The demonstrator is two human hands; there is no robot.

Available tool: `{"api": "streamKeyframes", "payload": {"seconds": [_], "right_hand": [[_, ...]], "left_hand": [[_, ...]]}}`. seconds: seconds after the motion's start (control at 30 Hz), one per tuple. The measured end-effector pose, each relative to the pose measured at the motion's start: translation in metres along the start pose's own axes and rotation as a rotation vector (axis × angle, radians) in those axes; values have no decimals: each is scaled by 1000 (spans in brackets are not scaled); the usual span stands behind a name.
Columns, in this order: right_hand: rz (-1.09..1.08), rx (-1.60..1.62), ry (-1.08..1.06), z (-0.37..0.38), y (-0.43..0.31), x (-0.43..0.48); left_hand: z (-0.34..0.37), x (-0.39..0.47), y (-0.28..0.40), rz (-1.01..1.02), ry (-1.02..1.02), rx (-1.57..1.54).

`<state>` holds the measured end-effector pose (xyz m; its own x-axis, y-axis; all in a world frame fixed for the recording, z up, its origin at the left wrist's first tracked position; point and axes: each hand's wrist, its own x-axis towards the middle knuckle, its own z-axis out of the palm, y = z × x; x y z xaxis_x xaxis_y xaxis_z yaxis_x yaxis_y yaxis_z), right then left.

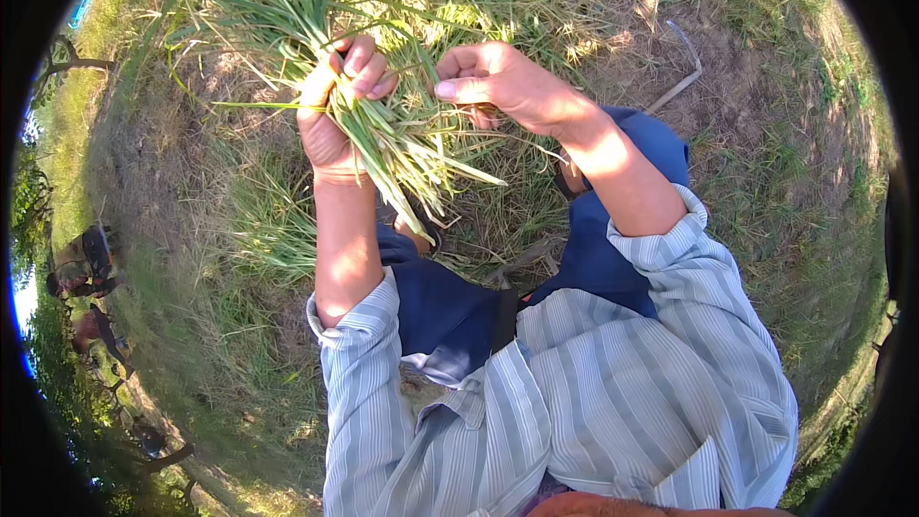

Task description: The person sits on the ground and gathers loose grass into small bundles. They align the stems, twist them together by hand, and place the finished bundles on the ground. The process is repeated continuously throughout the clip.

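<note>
My left hand (341, 100) is closed around a bundle of long green grass (391, 140). The leafy tops fan out towards the upper left, and the pale cut ends point down to the right, over the gap between my legs. To the right of the bundle, my right hand (502, 82) has its thumb and forefinger pinched together on a long grass blade (423, 50) that arches over from the bundle. Its other fingers are curled, with thin dry stems showing just beneath them. A sickle (682, 82) lies on the ground beyond my right knee, its pale handle partly hidden by the knee.
I am squatting low, my blue trousers (459, 294) bent at the knees. Grass tufts (269, 230) grow at the left, with bare soil (154, 151) farther out. Other people (82, 266) are at the far left rim, near tree branches (79, 64).
</note>
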<state>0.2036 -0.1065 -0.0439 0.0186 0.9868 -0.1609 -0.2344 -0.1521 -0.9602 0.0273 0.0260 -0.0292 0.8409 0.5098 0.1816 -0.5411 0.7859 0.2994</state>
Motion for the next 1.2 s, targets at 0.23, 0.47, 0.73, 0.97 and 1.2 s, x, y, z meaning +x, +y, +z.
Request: {"api": "streamKeyframes", "payload": {"seconds": [0.23,0.47,0.73,0.97,1.2], "right_hand": [[-68,-52,-46,-10,-19,-12],[-417,-311,203,-21,-42,-24],[-296,-668,-226,17,-22,-10],[-314,-460,-145,10,-23,-10],[-279,155,-42,-14,-37,-20]], "left_hand": [[1,-9,27,107,-45,8],[6,-6,40,100,-48,106],[4,-5,34,63,-45,55],[2,-9,43,77,6,46],[4,-13,63,132,19,-210]]}}
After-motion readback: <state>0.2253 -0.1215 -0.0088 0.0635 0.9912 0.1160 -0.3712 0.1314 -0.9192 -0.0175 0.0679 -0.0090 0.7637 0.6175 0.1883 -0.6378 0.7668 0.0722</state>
